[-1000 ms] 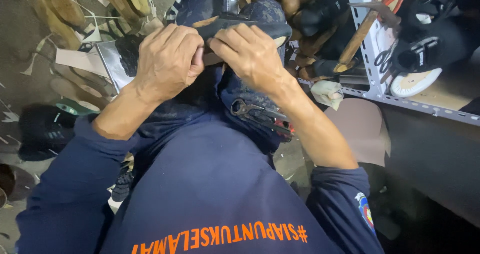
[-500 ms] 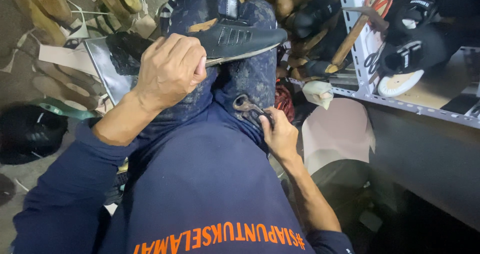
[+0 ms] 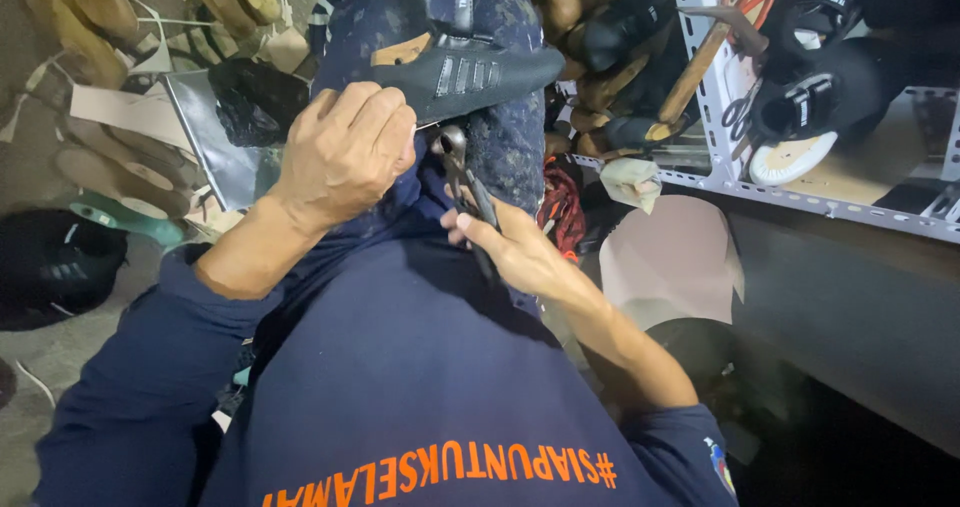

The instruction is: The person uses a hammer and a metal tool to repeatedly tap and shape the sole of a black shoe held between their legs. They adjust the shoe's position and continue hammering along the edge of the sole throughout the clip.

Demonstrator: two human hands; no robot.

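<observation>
So the left hand (image 3: 345, 152) is wrapped over the heel end of the shoe (image 3: 470, 72), fingers curled together and clamped on its edge, pinning it down on the knee. The right hand (image 3: 510, 247) has its fingers closed round the handles of the pincers (image 3: 462, 172), tool head pointing up twd the shoe's underside/rim. Can't tell if the pincer head is biting anything yet, it's right at the edge just under the left knuckles, prob touching or nearly so.

Imo to do this bit well: keep the left grip tight and low so the shoe can't rock, thumb side pressing it into the knee. Bring the pincer head in square to the edge, take a small bite of material, then lever against the rounded head rather than yanking w/ the wrist. The left fingertips are v close to the tool head, so I'd slide them a touch back, a slip would go straight into the knuckles.

Where stuff sits: shoe is under and just beyond the left fingers, toe pointing away to the right of them, sole side partly hidden. It's above the right fingers, apart from them, only the pincers bridge the gap. A hammer (image 3: 700, 62) leans on the metal shelf (image 3: 860, 212) well off to the right of both hands, w/ more shoes up there.
</observation>
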